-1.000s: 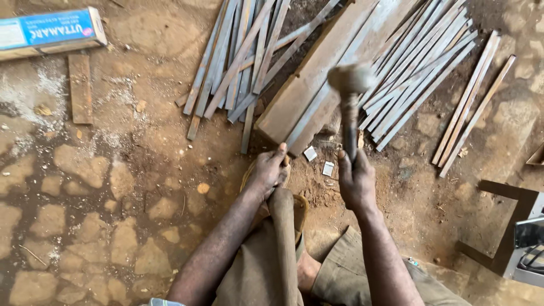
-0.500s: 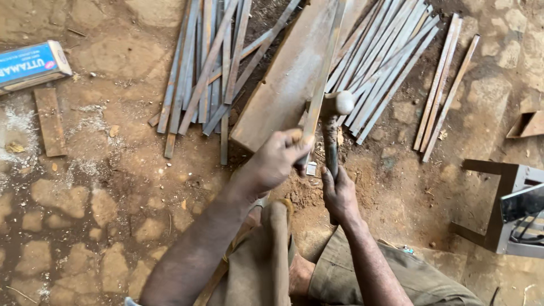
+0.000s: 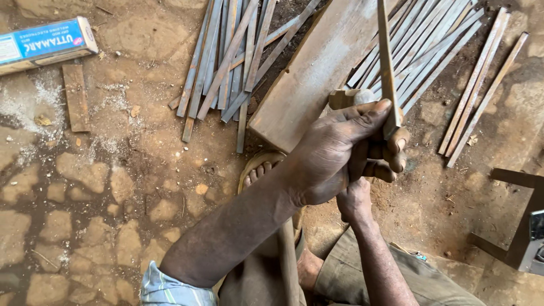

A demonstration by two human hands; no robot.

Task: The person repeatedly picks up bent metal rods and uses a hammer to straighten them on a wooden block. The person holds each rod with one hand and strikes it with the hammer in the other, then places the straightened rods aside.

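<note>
A: Illumination status?

B: Even, diffuse daylight; no glare. Exposure is moderate over the dirt floor [image 3: 102,187]. Shadows are soft and short, darkest under the metal strips [image 3: 226,62] and below the left hand [image 3: 340,153].

A: Sharpness?

B: Floor and strips are crisp. The raised strip [image 3: 387,62] close to the lens shows slight softness. Mild wide-angle stretching at the frame edges.

A thin, flat metal strip [image 3: 387,62], grey with rusty patches, stands nearly upright, its top running out past the upper edge of view. Its lower end is pinched in the left hand [image 3: 345,153]. Just behind it shows the pale, worn head of a hammer [image 3: 347,98], its handle hidden by that hand.
</note>
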